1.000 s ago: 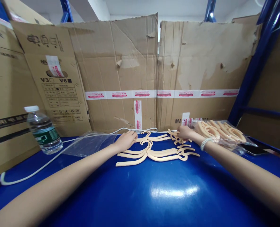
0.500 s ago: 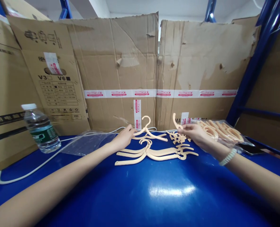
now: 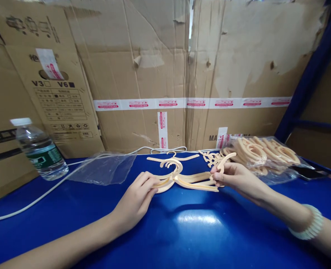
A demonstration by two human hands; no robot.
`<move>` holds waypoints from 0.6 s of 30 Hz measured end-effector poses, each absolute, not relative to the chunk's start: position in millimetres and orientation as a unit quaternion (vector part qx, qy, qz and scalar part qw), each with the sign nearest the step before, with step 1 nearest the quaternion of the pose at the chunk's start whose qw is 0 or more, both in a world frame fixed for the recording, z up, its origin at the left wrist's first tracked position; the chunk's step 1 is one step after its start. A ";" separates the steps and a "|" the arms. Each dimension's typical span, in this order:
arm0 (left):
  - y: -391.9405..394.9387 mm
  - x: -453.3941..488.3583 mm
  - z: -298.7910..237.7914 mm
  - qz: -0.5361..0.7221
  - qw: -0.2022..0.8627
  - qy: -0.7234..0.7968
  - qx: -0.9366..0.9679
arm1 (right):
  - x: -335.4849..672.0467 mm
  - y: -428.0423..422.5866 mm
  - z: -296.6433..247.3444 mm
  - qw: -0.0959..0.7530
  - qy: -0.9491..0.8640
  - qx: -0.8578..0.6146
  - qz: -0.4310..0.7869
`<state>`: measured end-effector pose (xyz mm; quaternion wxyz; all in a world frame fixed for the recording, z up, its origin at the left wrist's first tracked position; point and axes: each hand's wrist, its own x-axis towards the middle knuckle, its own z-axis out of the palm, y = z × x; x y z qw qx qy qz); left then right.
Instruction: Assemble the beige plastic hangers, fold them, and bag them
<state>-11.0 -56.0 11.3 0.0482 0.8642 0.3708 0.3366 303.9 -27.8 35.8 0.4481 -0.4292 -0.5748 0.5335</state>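
A small stack of cream plastic hangers (image 3: 187, 179) lies on the blue table (image 3: 182, 231). My left hand (image 3: 139, 198) grips the stack's left arm ends with curled fingers. My right hand (image 3: 232, 178) pinches the right arm ends and also holds one loose hanger (image 3: 227, 158) that sticks up between its fingers. One more hanger (image 3: 172, 157) lies flat just behind the stack, and a little pile of tangled hangers (image 3: 211, 157) sits behind my right hand.
A clear bag full of hangers (image 3: 266, 153) lies at the right, beside a dark phone (image 3: 308, 172). An empty clear bag (image 3: 103, 168), a water bottle (image 3: 39, 149) and a white cable (image 3: 28, 198) lie at the left. Cardboard boxes (image 3: 143, 74) wall the back.
Both hands drew back from the far hangers to the near stack and closed on its ends. The hanger lifted by my left hand lies flat again. The camera tilted down.
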 end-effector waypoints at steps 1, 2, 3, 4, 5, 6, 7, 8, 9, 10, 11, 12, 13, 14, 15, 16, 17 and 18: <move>-55.2 -11.4 10.6 0.341 0.050 0.370 0.863 | 304.7 -28.5 36.3 0.442 -0.579 -0.430 0.534; -54.2 -11.8 10.1 0.344 0.051 0.370 0.862 | 305.8 -29.2 36.7 0.434 -0.584 -0.430 0.534; -53.3 -12.1 9.7 0.347 0.051 0.370 0.860 | 307.2 -30.0 37.0 0.426 -0.592 -0.430 0.533; -52.5 -12.4 9.4 0.349 0.050 0.371 0.859 | 308.7 -30.7 37.3 0.417 -0.598 -0.432 0.531; -51.9 -12.7 9.0 0.351 0.049 0.371 0.859 | 310.0 -31.5 37.6 0.410 -0.600 -0.433 0.533; -51.6 -13.0 8.6 0.353 0.047 0.371 0.858 | 311.0 -32.2 38.0 0.406 -0.596 -0.436 0.539; -51.5 -13.2 8.2 0.355 0.045 0.371 0.857 | 311.8 -32.8 38.4 0.402 -0.586 -0.438 0.551; -51.6 -13.3 7.8 0.357 0.042 0.371 0.856 | 312.3 -33.3 38.8 0.397 -0.571 -0.439 0.569; -51.8 -13.5 7.4 0.358 0.041 0.371 0.856 | 312.5 -33.6 39.2 0.390 -0.556 -0.439 0.588; -52.0 -13.6 7.2 0.359 0.039 0.371 0.856 | 312.7 -33.7 39.5 0.384 -0.543 -0.437 0.606; -52.2 -13.6 7.0 0.360 0.036 0.371 0.855 | 312.7 -33.7 39.5 0.378 -0.534 -0.433 0.620; -52.5 -13.6 7.0 0.362 0.033 0.370 0.855 | 312.7 -33.6 39.4 0.373 -0.529 -0.430 0.630; -52.7 -13.5 7.0 0.364 0.030 0.369 0.855 | 312.5 -33.5 39.1 0.372 -0.524 -0.427 0.636; -52.9 -13.3 7.1 0.366 0.027 0.367 0.855 | 312.3 -33.4 38.5 0.374 -0.521 -0.426 0.638; -53.1 -13.0 7.3 0.368 0.023 0.366 0.854 | 312.0 -33.4 37.8 0.377 -0.519 -0.426 0.638; -53.2 -12.8 7.5 0.371 0.018 0.363 0.855 | 311.5 -33.6 37.0 0.380 -0.520 -0.427 0.635; -53.3 -12.4 7.6 0.372 0.013 0.360 0.856 | 310.7 -33.9 36.2 0.384 -0.522 -0.429 0.629; -53.4 -12.2 7.7 0.372 0.008 0.358 0.857 | 309.8 -34.5 35.4 0.389 -0.527 -0.430 0.622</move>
